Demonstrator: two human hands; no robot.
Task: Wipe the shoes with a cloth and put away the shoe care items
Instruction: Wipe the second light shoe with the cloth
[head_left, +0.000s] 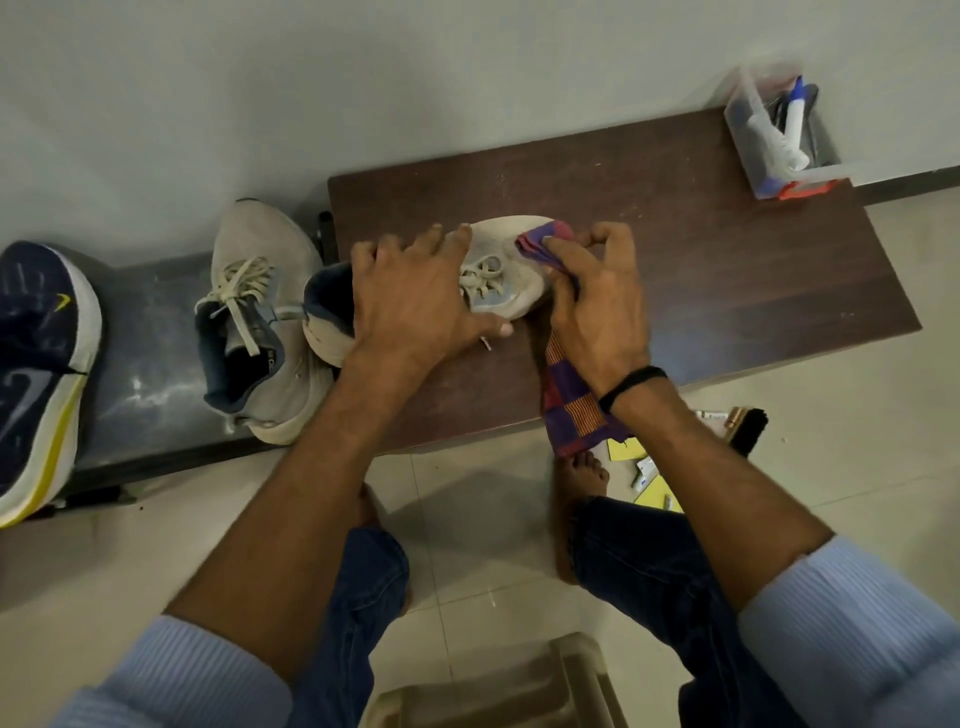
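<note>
View from above of a person sitting at a low brown table that stands against a pale wall. A grey shoe with pale laces lies on the table, toe pointing right. The left hand clasps the shoe's middle and heel, fingers spread over the far side and thumb against the near side. The right hand pinches a bunched purple and orange checked cloth against the toe of the shoe, while the rest of the cloth hangs under the wrist and over the table's near edge. Just left of the table, a second grey shoe sits on a lower dark bench, and a navy shoe with a white and yellow sole lies at the bench's far left. A clear box holding tubes and bottles stands on the table's far right corner. A black-bristled brush and yellow papers lie on the tiled floor near the person's right forearm.
</note>
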